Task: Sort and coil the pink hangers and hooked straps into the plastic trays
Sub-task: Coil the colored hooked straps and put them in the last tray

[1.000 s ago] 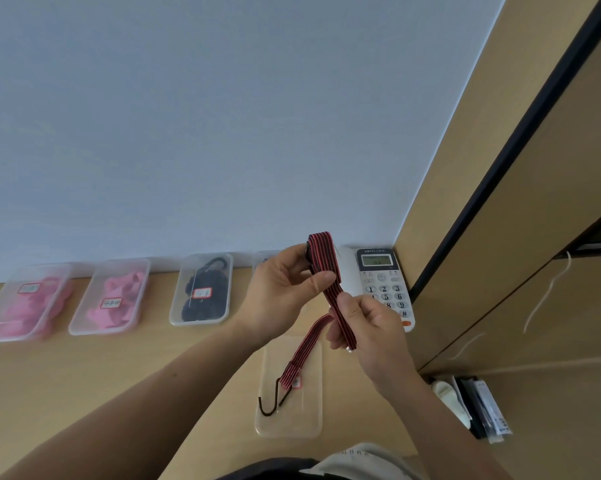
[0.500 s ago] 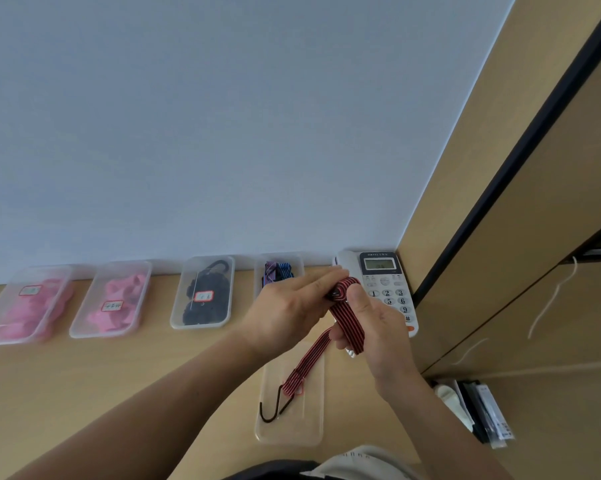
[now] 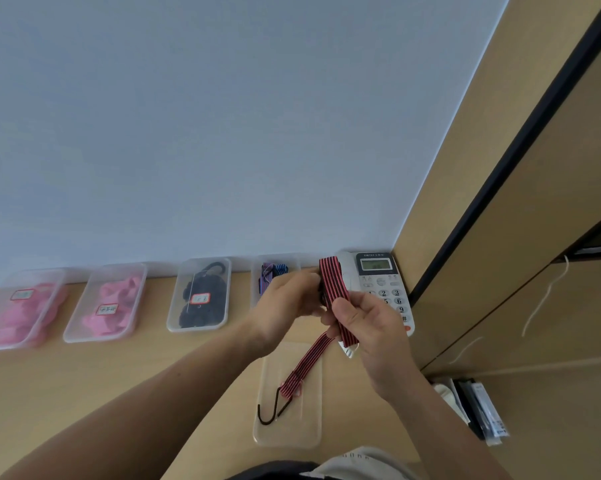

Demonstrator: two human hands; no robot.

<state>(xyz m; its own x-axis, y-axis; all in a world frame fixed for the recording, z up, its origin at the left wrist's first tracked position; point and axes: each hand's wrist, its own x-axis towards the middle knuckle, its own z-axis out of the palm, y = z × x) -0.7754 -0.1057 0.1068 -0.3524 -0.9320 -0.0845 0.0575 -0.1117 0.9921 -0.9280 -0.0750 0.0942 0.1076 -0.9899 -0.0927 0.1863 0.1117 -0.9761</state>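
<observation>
Red-black strap [image 3: 333, 285] part-folded, tail sloping to black hook [image 3: 267, 423] over near tray [image 3: 292, 435]; pink hangers [image 3: 119, 289] in left trays [image 3: 98, 338].

Bare left hand [image 3: 285, 303], right hand [image 3: 365, 327], forearms [image 3: 153, 403]; pale grey garment [image 3: 361, 467].

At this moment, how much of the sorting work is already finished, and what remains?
Done: pink hangers, black straps and a purple-blue strap lie in back trays. In hand: left hand and right hand grip the red-black strap, partly coiled, its hook down over the near tray. Left: finish coiling and lay it in that tray.
</observation>
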